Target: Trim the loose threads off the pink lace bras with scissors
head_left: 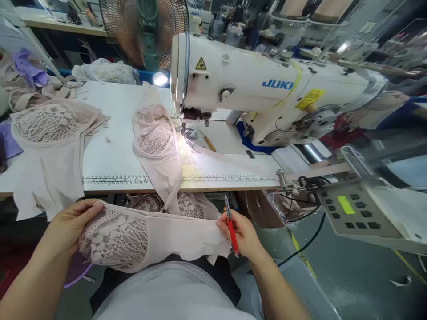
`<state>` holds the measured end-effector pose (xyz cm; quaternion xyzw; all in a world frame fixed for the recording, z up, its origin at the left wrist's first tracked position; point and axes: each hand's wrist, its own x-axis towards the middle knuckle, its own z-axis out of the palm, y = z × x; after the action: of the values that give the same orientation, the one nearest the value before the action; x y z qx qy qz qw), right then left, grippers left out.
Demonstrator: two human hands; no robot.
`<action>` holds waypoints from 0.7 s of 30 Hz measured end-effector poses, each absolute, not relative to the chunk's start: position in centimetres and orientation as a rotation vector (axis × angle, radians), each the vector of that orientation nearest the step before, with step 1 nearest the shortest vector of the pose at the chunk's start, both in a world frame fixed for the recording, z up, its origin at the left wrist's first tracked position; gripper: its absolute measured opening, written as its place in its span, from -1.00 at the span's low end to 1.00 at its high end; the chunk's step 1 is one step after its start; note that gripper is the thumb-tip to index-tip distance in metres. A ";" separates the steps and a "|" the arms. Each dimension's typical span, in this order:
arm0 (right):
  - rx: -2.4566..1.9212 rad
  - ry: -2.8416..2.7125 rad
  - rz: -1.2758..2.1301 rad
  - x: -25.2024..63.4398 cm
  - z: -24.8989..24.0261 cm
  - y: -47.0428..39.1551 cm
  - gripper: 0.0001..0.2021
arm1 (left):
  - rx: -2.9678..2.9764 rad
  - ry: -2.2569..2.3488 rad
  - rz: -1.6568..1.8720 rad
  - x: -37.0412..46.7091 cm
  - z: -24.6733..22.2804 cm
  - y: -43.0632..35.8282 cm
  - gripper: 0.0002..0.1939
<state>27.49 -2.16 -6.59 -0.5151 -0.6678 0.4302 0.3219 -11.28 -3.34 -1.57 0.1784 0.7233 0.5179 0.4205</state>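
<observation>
Stretched between my two hands over my lap is a pale pink lace bra piece [133,242]. My left hand [75,222] pinches its lace cup end. At the other end my right hand [242,233] grips the plain fabric wing and also holds red-handled thread snips [231,231], blades pointing up. Another bra piece [158,142] lies at the sewing machine's needle, its lower part hanging over the table edge. More lace cups show beneath it, partly hidden. To the left, a stack of bra pieces [53,133] drapes over the edge.
A white JUKI sewing machine [233,80] stands on the white table [110,155], with a yellow-handled tool [209,143] by its needle area. A control panel [360,209] juts out at right. Behind stands a fan [147,35]; purple and beige fabric [30,71] is heaped at left.
</observation>
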 end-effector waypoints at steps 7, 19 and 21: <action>-1.414 -1.803 1.025 27.4 -6.3 -0.8 -0.75 | 0.369 1.612 1.469 -10.1 -2.7 -1.5 -0.74; -1.415 -1.998 0.792 26.4 -3.6 1.5 -0.86 | 0.354 1.655 1.388 -9.8 -0.6 -2.4 -0.48; -1.265 -2.139 0.767 24.3 -2.6 1.8 -0.96 | 0.400 1.693 1.319 -9.9 -0.4 -3.4 -0.46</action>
<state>24.26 1.78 -2.62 -0.4687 -0.7925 0.2843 0.2673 -9.91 -3.36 -0.43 0.1626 0.6880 0.5362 0.4611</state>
